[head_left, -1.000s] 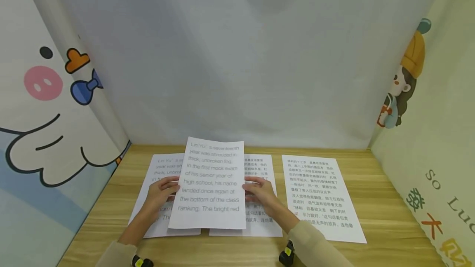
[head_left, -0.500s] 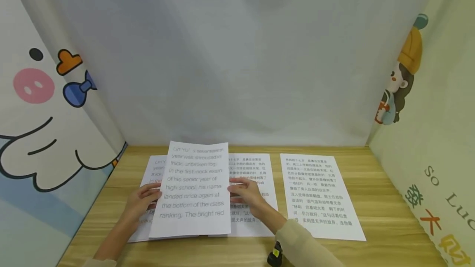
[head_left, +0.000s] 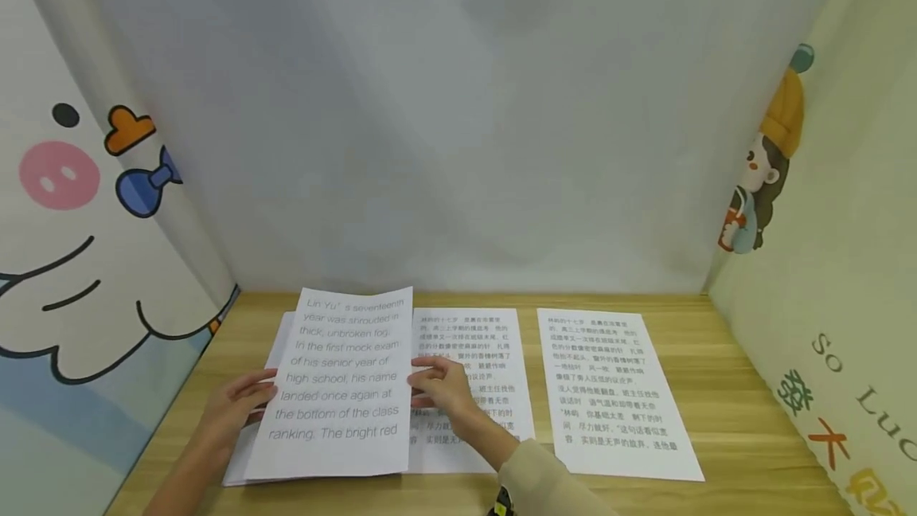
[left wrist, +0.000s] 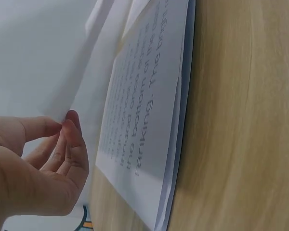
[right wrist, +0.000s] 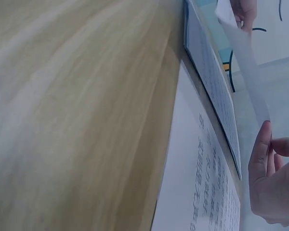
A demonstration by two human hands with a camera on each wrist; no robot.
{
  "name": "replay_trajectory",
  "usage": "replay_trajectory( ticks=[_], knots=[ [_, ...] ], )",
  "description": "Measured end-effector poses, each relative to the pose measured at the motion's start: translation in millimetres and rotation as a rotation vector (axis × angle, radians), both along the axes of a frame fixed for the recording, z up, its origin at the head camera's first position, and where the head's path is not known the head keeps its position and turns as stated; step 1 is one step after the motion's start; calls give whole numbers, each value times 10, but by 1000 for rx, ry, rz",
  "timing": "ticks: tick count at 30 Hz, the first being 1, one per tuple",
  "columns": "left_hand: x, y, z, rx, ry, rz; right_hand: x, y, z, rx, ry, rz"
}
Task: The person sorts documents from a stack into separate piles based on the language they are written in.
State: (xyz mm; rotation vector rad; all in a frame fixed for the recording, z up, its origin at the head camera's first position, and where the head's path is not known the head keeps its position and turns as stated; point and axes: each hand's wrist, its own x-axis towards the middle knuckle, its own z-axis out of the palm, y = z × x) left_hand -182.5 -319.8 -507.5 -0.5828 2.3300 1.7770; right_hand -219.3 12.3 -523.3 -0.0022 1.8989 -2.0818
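A sheet of paper (head_left: 337, 388) printed in large English type is held up by both hands over the left part of the table. My left hand (head_left: 232, 412) pinches its left edge between thumb and fingers, and my right hand (head_left: 447, 396) pinches the right edge. In the left wrist view, the held sheet rises from the left hand (left wrist: 48, 159), clear of a small stack of English-printed sheets (left wrist: 144, 110) lying beneath. From above, the held sheet covers most of that stack; only its left and lower edges show.
A sheet with Chinese text (head_left: 494, 420) lies in the middle, partly behind the right hand. Another Chinese-printed sheet (head_left: 616, 396) lies farther right. The wooden table (head_left: 745, 420) ends at a pale backdrop (head_left: 458, 142), with cartoon-printed side panels left and right.
Both hands have carried the held sheet leftward, from between the left stack and the middle sheet to over the left stack. More of the middle Chinese-printed sheet shows now.
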Motion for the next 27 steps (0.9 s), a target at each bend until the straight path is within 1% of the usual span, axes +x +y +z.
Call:
replay_trajectory(
  ticks=[2, 5, 9, 11, 15, 20, 24, 27],
  knots=[
    [29, -64, -16, -2, 0, -4, 24, -72, -11, 7, 28, 9],
    [55, -146, -28, -14, 17, -18, 36, -160, -5, 1, 50, 19],
    [73, -196, -40, -22, 31, -37, 17, -205, 7, 2, 44, 21],
    [77, -203, -48, -27, 22, -39, 6, -206, 8, 9, 36, 20],
    [65, -241, -73, -47, 6, -37, -4, -219, 2, 20, 16, 24],
    [48, -354, -78, -54, 14, -29, -26, -325, 4, 14, -2, 20],
    [28, -414, -68, -42, 0, -20, -56, -398, 31, 14, 4, 16],
    [3, -416, -64, -46, 0, -16, -91, -420, 63, 27, 20, 11]
  ],
)
